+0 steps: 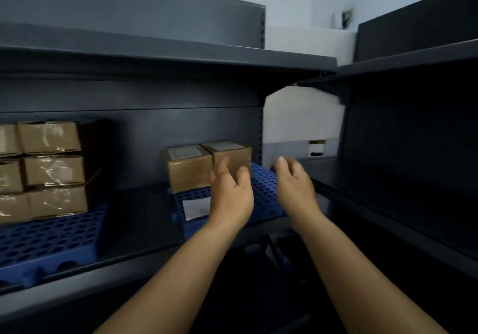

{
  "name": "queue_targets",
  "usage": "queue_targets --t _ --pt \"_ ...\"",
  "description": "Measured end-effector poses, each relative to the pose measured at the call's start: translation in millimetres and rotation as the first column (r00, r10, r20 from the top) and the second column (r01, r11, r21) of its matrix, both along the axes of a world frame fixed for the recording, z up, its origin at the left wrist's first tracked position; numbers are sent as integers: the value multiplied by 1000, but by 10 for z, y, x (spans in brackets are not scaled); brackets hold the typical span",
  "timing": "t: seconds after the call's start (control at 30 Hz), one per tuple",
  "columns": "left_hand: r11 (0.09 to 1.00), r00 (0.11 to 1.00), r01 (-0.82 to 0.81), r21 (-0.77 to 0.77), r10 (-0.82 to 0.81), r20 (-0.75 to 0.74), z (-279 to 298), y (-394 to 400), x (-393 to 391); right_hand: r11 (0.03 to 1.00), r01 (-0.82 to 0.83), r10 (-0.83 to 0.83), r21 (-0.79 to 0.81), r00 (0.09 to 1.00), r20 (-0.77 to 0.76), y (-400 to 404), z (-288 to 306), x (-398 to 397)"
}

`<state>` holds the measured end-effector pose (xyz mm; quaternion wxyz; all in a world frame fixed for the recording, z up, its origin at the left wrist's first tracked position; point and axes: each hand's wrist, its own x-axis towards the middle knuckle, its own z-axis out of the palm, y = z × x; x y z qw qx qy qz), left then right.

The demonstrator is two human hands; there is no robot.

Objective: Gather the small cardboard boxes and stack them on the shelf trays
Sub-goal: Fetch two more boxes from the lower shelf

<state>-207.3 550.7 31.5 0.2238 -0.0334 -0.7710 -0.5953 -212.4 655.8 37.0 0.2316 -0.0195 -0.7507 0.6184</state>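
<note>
Cardboard boxes (209, 164): two side by side on the right blue shelf tray (266, 189). Left hand (230, 191) fingers spread against the right-hand box's front; right hand (294, 181) loosely curled, empty, beside it. Judged step: seating the box. Next: square it against its neighbour, fetch another.

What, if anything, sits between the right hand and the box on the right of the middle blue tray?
Nothing visible. The right hand hangs open beside the box, only bare blue tray between them. The left hand touches the box's front.

2 hands (231, 191), 8 cardboard boxes (188, 169), 2 blue trays (263, 191), 1 label (196, 208).
</note>
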Motion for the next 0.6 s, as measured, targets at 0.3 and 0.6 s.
queue_targets --t 0.3,0.6 --pt "903 894 428 -30 -418 160 -867 348 1044 912 410 -408 22 899 160 270 -788 1615" --pt "601 594 791 -117 -706 386 -1628 854 2287 744 664 -632 66 670 389 521 -1540 3178"
